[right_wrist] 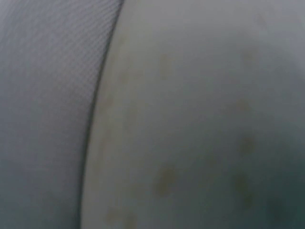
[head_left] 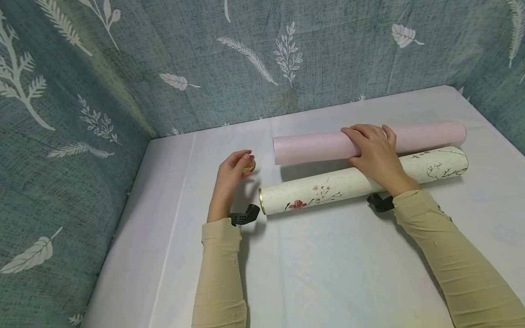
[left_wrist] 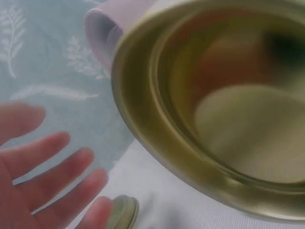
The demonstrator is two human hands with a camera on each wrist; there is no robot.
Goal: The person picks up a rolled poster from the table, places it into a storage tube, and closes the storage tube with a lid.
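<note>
My right hand (head_left: 377, 157) grips a pink roll (head_left: 311, 146), fingers over its top and thumb at its near side. Its hollow end, with an inner layer, shows in the left wrist view. In front lies a cream tube (head_left: 311, 193) printed with blossoms and branches. The tube's gold rim (left_wrist: 138, 109) surrounds an open left end. My left hand (head_left: 231, 175) is left of that end, near a small round gold lid (left_wrist: 125, 212). In the left wrist view its fingers (left_wrist: 52, 186) are spread, the last overlapping the lid. Only a blurred pale surface fills the right wrist view.
A white cloth covers the table (head_left: 328, 269). Blue-green curtains (head_left: 246, 59) with white leaf prints stand behind the table and along its sides. Black wrist devices (head_left: 245, 215) are worn at both wrists, close to the cream tube.
</note>
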